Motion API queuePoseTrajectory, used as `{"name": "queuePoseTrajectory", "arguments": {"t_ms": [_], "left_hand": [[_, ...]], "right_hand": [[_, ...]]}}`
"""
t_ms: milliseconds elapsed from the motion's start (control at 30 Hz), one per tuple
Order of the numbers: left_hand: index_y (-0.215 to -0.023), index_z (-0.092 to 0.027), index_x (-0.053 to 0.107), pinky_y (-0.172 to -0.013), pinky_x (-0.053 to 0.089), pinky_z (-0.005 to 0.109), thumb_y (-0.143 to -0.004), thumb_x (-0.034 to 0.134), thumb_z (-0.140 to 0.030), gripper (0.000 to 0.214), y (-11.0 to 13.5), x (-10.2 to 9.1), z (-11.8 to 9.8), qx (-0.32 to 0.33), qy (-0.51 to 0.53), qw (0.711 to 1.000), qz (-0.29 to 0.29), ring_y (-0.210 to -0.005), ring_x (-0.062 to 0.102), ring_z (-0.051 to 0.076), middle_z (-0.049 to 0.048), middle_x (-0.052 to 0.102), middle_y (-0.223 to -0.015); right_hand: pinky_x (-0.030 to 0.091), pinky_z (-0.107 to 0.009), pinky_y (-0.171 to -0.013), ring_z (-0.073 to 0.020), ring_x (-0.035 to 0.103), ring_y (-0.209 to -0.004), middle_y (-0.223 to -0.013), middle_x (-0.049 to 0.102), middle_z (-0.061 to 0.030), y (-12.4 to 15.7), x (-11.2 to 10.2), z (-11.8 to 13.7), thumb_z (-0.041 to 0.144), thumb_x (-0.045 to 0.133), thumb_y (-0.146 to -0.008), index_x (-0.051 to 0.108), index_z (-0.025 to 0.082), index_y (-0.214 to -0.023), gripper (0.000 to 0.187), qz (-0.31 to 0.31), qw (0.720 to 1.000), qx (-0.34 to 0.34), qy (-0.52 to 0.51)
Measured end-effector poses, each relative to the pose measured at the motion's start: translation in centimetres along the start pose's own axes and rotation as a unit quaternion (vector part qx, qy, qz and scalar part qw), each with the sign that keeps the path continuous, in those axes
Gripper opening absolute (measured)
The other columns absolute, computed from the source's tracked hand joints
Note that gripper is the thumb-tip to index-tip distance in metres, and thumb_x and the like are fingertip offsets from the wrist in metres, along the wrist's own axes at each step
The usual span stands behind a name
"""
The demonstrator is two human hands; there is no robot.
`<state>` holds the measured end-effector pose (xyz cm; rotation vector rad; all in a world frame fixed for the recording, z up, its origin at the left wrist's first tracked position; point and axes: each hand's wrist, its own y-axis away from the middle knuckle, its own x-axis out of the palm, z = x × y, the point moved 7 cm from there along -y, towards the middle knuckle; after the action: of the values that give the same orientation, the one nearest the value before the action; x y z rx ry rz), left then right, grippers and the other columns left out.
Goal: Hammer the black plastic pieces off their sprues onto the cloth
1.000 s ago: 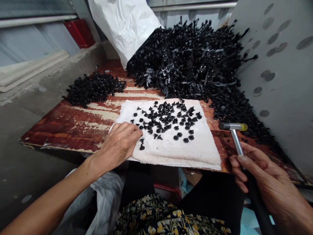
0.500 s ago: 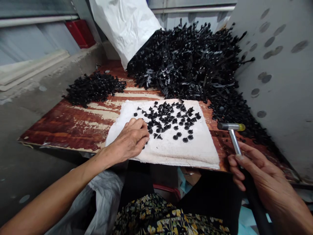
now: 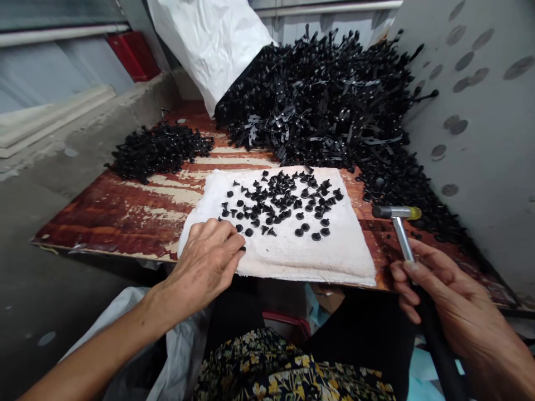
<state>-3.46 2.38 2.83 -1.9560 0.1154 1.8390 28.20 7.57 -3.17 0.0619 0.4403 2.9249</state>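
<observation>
My left hand [image 3: 211, 250] rests at the left front of a white cloth [image 3: 284, 262], its fingers curled in. A small black piece shows between thumb and fingertips, mostly hidden. Just beyond lie many loose black round-headed pegs [image 3: 271, 200], some standing on their heads, others on their sides. In my right hand [image 3: 443, 289], right of the cloth, is a small hammer [image 3: 399, 212] with a metal shaft and a black handle. One end of its head is dark, the other yellow; it is held raised, clear of the pegs.
A large heap of black parts [image 3: 326, 106] covers the back of the worn wooden table [image 3: 92, 211], spilling down the right side along a grey panel [image 3: 480, 111]. A smaller black heap [image 3: 161, 147] lies back left. A white sack [image 3: 213, 44] hangs over the back.
My left hand has drawn back left and toward me, uncovering several pegs on the cloth's left side. My right hand keeps the hammer in nearly the same place.
</observation>
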Motion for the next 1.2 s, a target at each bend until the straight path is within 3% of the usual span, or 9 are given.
{"name": "queuePoseTrajectory", "arguments": {"t_ms": [300, 500, 633, 733, 867, 1000, 1200], "left_hand": [[-0.085, -0.018, 0.062, -0.081, 0.037, 0.044, -0.087, 0.051, -0.002, 0.02, -0.8, -0.3, -0.4, 0.064, -0.113, 0.989, -0.073, -0.076, 0.055, 0.023, 0.0042, 0.066, -0.077], [-0.093, -0.019, 0.063, -0.086, 0.037, 0.043, -0.091, 0.057, -0.013, 0.01, 0.2, -0.5, -0.3, 0.051, -0.047, 0.995, -0.076, -0.08, 0.058, 0.021, 0.0028, 0.069, -0.084], [-0.088, -0.02, 0.065, -0.078, 0.039, 0.039, -0.094, 0.052, -0.014, 0.015, -1.1, -0.9, 0.4, 0.022, -0.016, 0.996, -0.085, -0.079, 0.056, 0.021, 0.0037, 0.068, -0.082], [-0.088, -0.02, 0.068, -0.075, 0.039, 0.038, -0.094, 0.051, -0.014, 0.019, -3.6, -0.3, 1.4, 0.018, -0.011, 0.998, -0.053, -0.084, 0.054, 0.023, 0.0061, 0.067, -0.086], [-0.092, -0.022, 0.072, -0.077, 0.041, 0.035, -0.09, 0.055, -0.012, 0.02, -6.4, 1.5, 2.3, 0.081, 0.048, 0.995, 0.044, -0.09, 0.052, 0.022, 0.0063, 0.063, -0.094], [-0.085, -0.02, 0.071, -0.081, 0.041, 0.035, -0.09, 0.054, -0.013, 0.019, -7.4, 1.9, 2.7, 0.113, 0.089, 0.987, 0.072, -0.091, 0.051, 0.021, 0.0054, 0.06, -0.093], [-0.077, -0.018, 0.067, -0.084, 0.041, 0.036, -0.089, 0.051, -0.014, 0.02, -8.5, 2.4, 2.7, 0.107, 0.132, 0.974, 0.148, -0.091, 0.051, 0.02, 0.0055, 0.057, -0.092]], "right_hand": [[0.036, -0.018, -0.025, -0.0101, 0.041, -0.039, -0.056, 0.059, 0.0042, 0.3, 0.2, 0.4, 0.044, 0.09, -0.047, 0.061, 0.022, -0.105, 0.069, 0.007, 1.0, -0.005, 0.001], [0.036, -0.02, -0.024, -0.0106, 0.041, -0.038, -0.056, 0.059, 0.0044, 0.1, 0.1, 0.1, 0.047, 0.091, -0.042, 0.062, 0.022, -0.107, 0.075, -0.007, 1.0, 0.005, 0.0], [0.036, -0.02, -0.024, -0.0109, 0.042, -0.039, -0.057, 0.06, 0.0041, 0.0, 0.0, -0.1, 0.046, 0.091, -0.043, 0.063, 0.023, -0.106, 0.073, -0.007, 1.0, 0.001, 0.0], [0.037, -0.019, -0.024, -0.0106, 0.042, -0.039, -0.058, 0.061, 0.0038, -0.1, -0.1, -0.2, 0.046, 0.091, -0.044, 0.063, 0.024, -0.105, 0.071, 0.0, 1.0, -0.002, -0.006], [0.037, -0.019, -0.024, -0.0105, 0.043, -0.039, -0.058, 0.06, 0.0044, -0.3, -0.3, -0.5, 0.043, 0.092, -0.046, 0.063, 0.024, -0.106, 0.069, 0.004, 1.0, -0.001, -0.02], [0.037, -0.019, -0.024, -0.0107, 0.043, -0.039, -0.057, 0.059, 0.0047, -0.3, -0.3, -0.5, 0.044, 0.091, -0.047, 0.062, 0.024, -0.108, 0.07, 0.009, 1.0, 0.002, -0.027], [0.037, -0.019, -0.024, -0.0108, 0.042, -0.039, -0.057, 0.06, 0.0038, -0.2, -0.3, -0.4, 0.046, 0.091, -0.045, 0.061, 0.022, -0.108, 0.074, 0.003, 1.0, -0.001, -0.014]]}}
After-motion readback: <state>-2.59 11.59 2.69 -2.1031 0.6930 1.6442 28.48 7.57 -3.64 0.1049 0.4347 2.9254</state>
